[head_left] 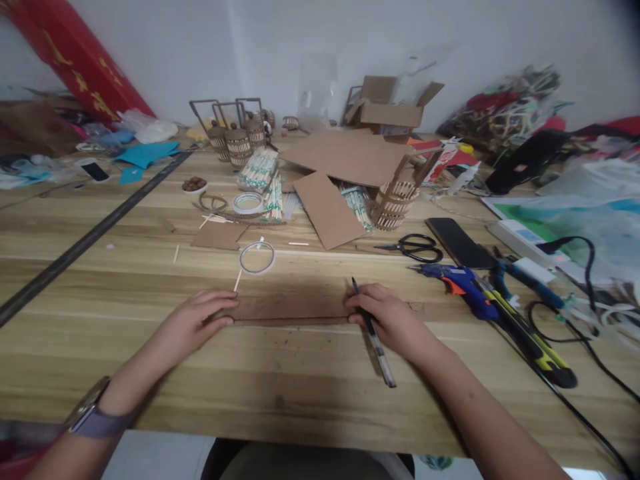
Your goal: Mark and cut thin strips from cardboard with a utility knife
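A long brown cardboard strip lies flat on the wooden table in front of me. My left hand pinches its left end, thumb at the near edge and fingers on top. At the other end, my right hand has fingertips against the strip and also holds a pen. The dark end of the pen points away from me, its clear barrel towards me. Just beyond the strip is a roll of tape, with a thin wooden stick near my left fingertips.
Black scissors, a phone, a blue glue gun and a yellow-black utility knife lie to the right. Cardboard sheets, bundled sticks and small wooden buckets stand farther back. A dark bar crosses the left side.
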{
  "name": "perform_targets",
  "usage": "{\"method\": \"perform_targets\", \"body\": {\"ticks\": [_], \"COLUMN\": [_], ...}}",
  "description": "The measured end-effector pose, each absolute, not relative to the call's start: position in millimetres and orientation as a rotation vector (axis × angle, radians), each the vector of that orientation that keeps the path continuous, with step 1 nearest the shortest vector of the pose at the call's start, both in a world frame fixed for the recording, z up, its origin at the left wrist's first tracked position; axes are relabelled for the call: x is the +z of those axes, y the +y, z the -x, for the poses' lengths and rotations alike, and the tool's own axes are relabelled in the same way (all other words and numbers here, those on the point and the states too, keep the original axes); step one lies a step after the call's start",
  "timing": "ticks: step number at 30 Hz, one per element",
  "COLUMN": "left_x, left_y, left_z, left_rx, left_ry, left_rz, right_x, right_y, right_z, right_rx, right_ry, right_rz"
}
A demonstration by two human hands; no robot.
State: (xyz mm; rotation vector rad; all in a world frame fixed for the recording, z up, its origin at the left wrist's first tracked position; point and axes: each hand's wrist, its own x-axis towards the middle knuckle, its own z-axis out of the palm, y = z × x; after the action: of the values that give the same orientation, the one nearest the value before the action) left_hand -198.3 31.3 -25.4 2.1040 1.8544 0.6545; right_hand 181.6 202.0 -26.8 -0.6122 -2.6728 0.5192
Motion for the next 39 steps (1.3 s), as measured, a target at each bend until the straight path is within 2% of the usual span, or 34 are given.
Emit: {"method": "perform_targets", "body": {"ticks": [22,39], "left_x": [-32,-39], "left_y": [23,23], "left_z": [216,222], "left_rx": [0.709,0.718], "left_ry": [1.730,1.761], "left_rz": [-2.224,-2.285], "right_x": [-29,-27], "right_y": [204,200], "right_z": [-182,-177], "right_rx": [0.455,0.582], "right_ry": [-2.602,-2.545], "right_rz": [0.475,0.558]}}
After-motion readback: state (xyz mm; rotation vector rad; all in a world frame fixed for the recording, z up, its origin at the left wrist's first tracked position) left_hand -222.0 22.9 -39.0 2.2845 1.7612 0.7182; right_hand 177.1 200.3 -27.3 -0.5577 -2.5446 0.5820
